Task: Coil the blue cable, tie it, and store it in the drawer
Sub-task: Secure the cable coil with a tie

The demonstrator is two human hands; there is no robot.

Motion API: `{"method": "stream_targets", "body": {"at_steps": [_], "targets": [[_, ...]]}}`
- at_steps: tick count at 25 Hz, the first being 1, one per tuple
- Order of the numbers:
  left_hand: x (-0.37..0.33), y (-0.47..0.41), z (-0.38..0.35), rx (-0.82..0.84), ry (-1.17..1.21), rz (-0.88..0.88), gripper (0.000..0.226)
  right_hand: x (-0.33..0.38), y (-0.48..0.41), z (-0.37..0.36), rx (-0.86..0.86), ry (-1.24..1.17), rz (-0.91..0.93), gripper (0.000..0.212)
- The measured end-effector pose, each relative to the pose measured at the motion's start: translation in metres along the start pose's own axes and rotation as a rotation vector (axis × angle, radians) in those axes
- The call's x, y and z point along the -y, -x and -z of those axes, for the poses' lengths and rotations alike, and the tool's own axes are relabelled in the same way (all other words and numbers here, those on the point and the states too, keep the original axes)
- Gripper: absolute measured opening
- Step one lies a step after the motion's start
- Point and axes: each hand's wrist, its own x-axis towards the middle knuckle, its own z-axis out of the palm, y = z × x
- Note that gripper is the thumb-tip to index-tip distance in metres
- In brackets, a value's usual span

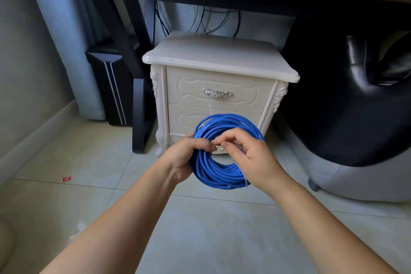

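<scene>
The left hand [189,158] is clenched around the left side of the blue cable [222,176], which is wound into a round coil and held upright in the air between both hands; its fingers curl over the strands from outside. The right hand [246,153] reaches across the front of the coil; its thumb and forefinger pinch a pale strip [219,148] just beside the left fingertips, too small to identify for certain. A thin white tie [209,110] sticks up from the coil's top, above the left hand; another pale band wraps the strands just below the right wrist. Behind both hands stands a cream nightstand [220,60]; its upper drawer [193,87] is closed, with a silver handle [217,93]; the lower one is partly hidden by the coil. Right of the right hand sits a black chair [347,95]; far left of the left hand, a red scrap [66,178] lies on the tiled floor [200,229].
</scene>
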Motion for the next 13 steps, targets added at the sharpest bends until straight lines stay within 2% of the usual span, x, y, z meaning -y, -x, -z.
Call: {"method": "stream_targets", "body": {"at_steps": [2,8,10,13], "targets": [[0.0010,-0.0021,0.0020,0.020,0.001,-0.003,0.036,-0.0015,-0.0004,-0.0009,-0.002,-0.001,0.013,0.011],[0.0018,-0.0058,-0.0012,0.113,0.053,-0.127,0.055,-0.0011,-0.0017,0.0031,-0.009,-0.055,0.013,0.010],[0.0030,-0.0086,-0.0025,0.101,0.010,-0.155,0.064,-0.0020,-0.0022,0.0036,-0.067,-0.128,-0.025,0.009],[0.0043,-0.0100,-0.0076,-0.001,-0.087,-0.183,0.087,0.0002,-0.0023,0.0040,-0.227,-0.324,-0.129,0.009]]}}
